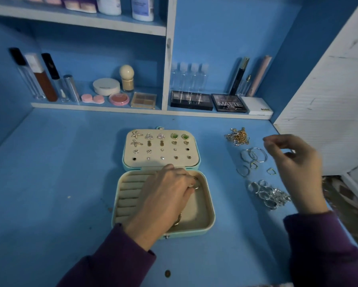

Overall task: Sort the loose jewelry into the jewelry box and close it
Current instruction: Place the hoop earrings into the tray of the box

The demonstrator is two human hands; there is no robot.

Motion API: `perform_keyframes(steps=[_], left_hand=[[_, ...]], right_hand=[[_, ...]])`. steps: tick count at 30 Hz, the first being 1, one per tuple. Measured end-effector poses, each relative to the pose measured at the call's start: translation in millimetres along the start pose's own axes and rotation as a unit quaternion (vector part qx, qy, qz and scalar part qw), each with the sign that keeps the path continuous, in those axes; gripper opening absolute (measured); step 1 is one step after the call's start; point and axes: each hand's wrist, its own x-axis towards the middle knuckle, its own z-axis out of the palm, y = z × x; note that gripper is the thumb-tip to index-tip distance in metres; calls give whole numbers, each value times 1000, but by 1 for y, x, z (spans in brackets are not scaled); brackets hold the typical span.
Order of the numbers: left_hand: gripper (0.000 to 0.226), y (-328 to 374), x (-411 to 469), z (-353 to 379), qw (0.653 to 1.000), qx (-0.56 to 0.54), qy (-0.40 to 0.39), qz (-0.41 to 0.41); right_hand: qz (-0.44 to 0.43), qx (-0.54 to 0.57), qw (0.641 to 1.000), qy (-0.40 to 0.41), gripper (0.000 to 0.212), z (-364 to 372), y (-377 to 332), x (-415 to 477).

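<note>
One open jewelry box point(213, 214) sits mid-desk point(50, 166), its lid holding twenty earrings point(161, 136) in four rows of five.
The left hand point(165, 195) pinches one silver ring point(196, 187) inside the base. The right hand point(294, 160) hovers with fingertips drawn together, too blurred to tell if pinching. Right of the box lie one chain tangle point(238, 136), five hoops point(256, 154) and one ring heap point(269, 194).

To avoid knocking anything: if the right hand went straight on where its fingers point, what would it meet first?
Probably the tangled chains, which lie left of the right hand; it seems raised above the table, so it might pass over them.
</note>
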Motion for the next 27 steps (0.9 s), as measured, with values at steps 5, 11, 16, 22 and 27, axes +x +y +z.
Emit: perform_keyframes(steps=[5,11,16,22,27], left_hand=[[26,1,1,0,1000,-11,-2,-9],[26,2,0,2,999,-43,5,-12],[18,1,-3,2,993,-90,67,-22],[16,-7,-6,-3,990,-101,95,-25],[16,-25,-15,-1,983,-79,166,-8]], right_hand=[[3,-196,971,-137,8,-10,26,39],[58,-326,923,-196,15,2,45,52],[82,-333,917,-202,16,7,46,56],[97,-275,936,-200,16,7,42,57],[87,-162,970,-160,11,4,20,48]])
